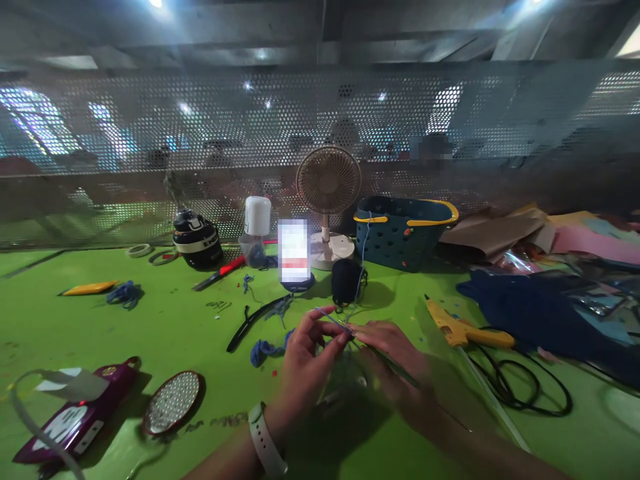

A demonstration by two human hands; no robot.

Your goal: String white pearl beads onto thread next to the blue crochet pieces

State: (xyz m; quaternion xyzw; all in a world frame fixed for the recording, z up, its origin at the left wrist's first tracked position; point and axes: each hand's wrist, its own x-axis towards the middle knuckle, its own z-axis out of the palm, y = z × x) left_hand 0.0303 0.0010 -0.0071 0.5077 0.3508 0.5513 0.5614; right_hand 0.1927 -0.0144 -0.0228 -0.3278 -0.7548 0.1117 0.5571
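Note:
Above the green table, my left hand [309,353] pinches a small piece of blue yarn work, with a strand running over the raised index finger. My right hand [395,353] closes around a crochet hook [395,368], its tip meeting the yarn at my left fingertips. The stitches are too small to make out. From there a blue yarn strand [363,257] rises to the rim of the dark teal basket [385,248]. A dark yarn ball [346,281] sits just behind my hands. A curled blue knitted piece [265,350] lies left of my left hand.
A lit phone [294,250] stands before a fan [329,180]. Right lies a yellow glue gun [463,327] with looped cord, beside dark blue cloth [530,320]. Left are a utility knife [220,272], black bottle [197,240], purple device [80,413] and oval studded object [173,402].

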